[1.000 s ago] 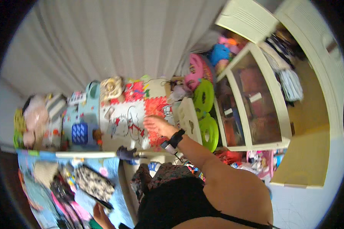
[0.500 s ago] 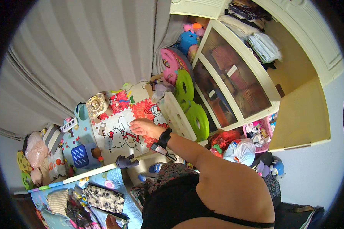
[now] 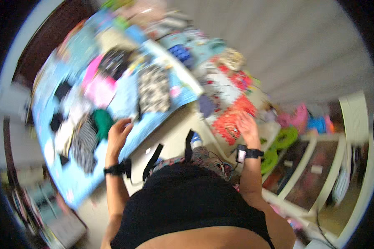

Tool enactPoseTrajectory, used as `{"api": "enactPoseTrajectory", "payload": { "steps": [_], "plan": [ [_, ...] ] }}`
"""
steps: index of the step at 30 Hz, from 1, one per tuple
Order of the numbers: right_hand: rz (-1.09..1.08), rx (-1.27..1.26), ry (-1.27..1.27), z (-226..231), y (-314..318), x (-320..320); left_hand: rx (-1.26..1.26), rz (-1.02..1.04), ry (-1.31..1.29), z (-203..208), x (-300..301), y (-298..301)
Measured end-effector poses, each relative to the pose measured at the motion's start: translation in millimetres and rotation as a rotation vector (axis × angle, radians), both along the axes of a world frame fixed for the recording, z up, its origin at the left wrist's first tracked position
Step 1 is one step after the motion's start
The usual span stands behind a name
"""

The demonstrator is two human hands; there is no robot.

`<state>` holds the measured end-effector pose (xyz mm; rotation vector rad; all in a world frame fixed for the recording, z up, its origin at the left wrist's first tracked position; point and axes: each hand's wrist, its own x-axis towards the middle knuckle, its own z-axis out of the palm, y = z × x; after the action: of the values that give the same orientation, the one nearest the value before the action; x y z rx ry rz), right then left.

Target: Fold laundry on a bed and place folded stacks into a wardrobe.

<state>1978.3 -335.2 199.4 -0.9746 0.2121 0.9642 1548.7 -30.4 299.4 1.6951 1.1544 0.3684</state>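
Observation:
My left hand (image 3: 119, 135) is over the edge of a bed with a light blue sheet (image 3: 72, 184). Its fingers are loosely bent and apart, with nothing seen in them. Nearest to it are a dark green garment (image 3: 102, 124) and a grey striped garment (image 3: 85, 143). Beyond lie a folded black-and-cream patterned cloth (image 3: 153, 89), a bright pink piece (image 3: 99, 89) and a shiny black bundle (image 3: 115, 62). My right hand (image 3: 247, 126), fingers stretched out and somewhat smeared, is empty above the red part of a foam play mat (image 3: 228, 124). Each wrist wears a black strap.
A white rail (image 3: 176, 64) runs along the bed's far side. To the right stand green ring-shaped plastic pieces (image 3: 284, 138) and a white cabinet with see-through drawers (image 3: 313, 169). A grey curtain (image 3: 286, 50) hangs behind. At lower left is a rack (image 3: 50, 203).
My view has swung left toward the bed. My left hand has come fully into view over the bed's edge. The right arm now points straight ahead rather than leftward across the mat.

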Motion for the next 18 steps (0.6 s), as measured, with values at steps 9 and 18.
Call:
{"api": "enactPoseTrajectory", "payload": {
  "steps": [9, 18],
  "plan": [
    [0.672, -0.076, 0.094, 17, 195, -273, -0.109, 0.857, 0.087, -23, -428, -170],
    [0.935, -0.123, 0.045, 33, 283, -429, -0.329, 1.195, 0.000, -25, -508, -227]
  ]
}}
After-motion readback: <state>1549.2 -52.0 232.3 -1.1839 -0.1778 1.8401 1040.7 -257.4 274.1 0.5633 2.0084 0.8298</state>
